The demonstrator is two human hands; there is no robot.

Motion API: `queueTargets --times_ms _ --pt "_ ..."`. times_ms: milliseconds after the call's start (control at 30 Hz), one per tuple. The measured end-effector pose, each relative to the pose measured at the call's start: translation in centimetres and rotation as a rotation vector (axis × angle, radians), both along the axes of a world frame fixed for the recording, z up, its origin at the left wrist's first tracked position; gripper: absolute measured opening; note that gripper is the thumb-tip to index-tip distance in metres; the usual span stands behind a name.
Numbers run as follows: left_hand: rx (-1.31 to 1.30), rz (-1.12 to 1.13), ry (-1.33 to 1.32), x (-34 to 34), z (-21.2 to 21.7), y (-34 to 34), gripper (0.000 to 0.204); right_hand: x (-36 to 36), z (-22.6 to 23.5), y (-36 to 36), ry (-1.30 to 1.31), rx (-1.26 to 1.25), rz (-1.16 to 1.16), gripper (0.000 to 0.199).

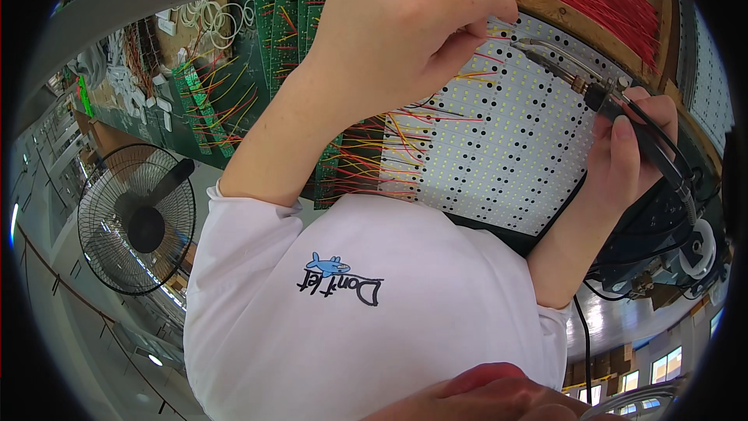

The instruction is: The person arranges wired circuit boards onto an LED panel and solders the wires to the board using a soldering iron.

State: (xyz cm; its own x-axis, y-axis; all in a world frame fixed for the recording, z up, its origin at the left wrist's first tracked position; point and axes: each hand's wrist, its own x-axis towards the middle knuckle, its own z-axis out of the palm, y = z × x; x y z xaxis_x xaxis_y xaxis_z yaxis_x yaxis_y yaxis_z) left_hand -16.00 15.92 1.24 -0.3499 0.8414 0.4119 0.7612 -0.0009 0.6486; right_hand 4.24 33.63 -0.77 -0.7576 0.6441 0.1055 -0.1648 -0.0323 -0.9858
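Observation:
My left hand (397, 39) reaches over the white LED boards (499, 140), its thumb and forefinger pinched at the far edge. A thin red wire (497, 38) shows at those fingertips; the pinch itself is partly hidden. My right hand (627, 148) is wrapped round a black soldering iron (635, 129) with a thin metal feed tube alongside. The iron's tip (520, 44) points left, close to my left fingertips and just above the board. Red, yellow and black wires (405, 136) stretch from green circuit boards (326, 171) onto the white boards below my left wrist.
A bundle of red wires (600, 0) lies in a wooden tray at the far right. More green boards (284, 31) stand at the back. White connectors and cables (144, 70) lie at the left. A fan (140, 218) stands at left; a solder spool (697, 249) sits at right.

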Motion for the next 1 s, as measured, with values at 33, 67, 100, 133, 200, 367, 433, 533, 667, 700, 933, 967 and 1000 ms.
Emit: queueTargets --times_ms 33,67,100,133,200,367,433,533,667,700,933,967,1000 --pt "-0.014 -0.003 -0.007 -0.02 0.04 -0.02 0.026 -0.03 0.04 0.01 0.000 0.000 0.000 0.019" --pt "-0.014 -0.003 -0.007 -0.02 0.02 -0.01 0.026 -0.09 0.10 -0.01 0.000 0.006 0.001 0.019" --pt "-0.016 -0.001 0.005 0.00 -0.03 -0.02 0.026 -0.10 0.11 -0.05 0.000 0.010 0.001 0.019" --pt "-0.018 0.001 0.017 0.03 -0.07 -0.03 0.026 -0.10 0.11 -0.10 -0.001 0.010 0.001 0.019" --pt "-0.026 0.002 0.038 0.03 0.09 -0.04 0.026 -0.14 0.09 -0.16 -0.008 0.020 -0.003 0.018" --pt "-0.021 -0.001 0.020 0.05 0.00 -0.08 0.025 -0.10 0.07 -0.09 -0.011 0.018 0.001 0.018" --pt "-0.042 -0.011 0.025 0.03 0.05 -0.10 0.024 -0.06 0.04 -0.06 -0.015 0.024 0.003 0.019" --pt "-0.039 -0.019 0.015 -0.11 -0.10 -0.14 0.024 -0.11 0.07 -0.09 -0.019 0.021 0.004 0.019" --pt "-0.048 -0.012 0.030 -0.04 0.08 -0.23 0.023 -0.11 0.02 -0.17 -0.018 0.017 0.008 0.020" --pt "-0.051 -0.021 0.048 -0.11 0.17 -0.07 0.022 -0.06 0.19 -0.14 -0.034 0.019 -0.003 0.020" --pt "-0.117 -0.020 0.038 -0.11 0.47 -0.38 0.022 -0.24 -0.02 -0.23 -0.024 0.025 -0.005 0.022" --pt "-0.118 -0.019 0.038 -0.14 0.36 -0.41 0.022 -0.11 -0.04 -0.14 -0.032 0.025 0.006 0.022" --pt "-0.099 -0.026 0.041 -0.15 0.23 -0.28 0.022 0.13 0.05 0.03 -0.044 0.027 0.012 0.022"
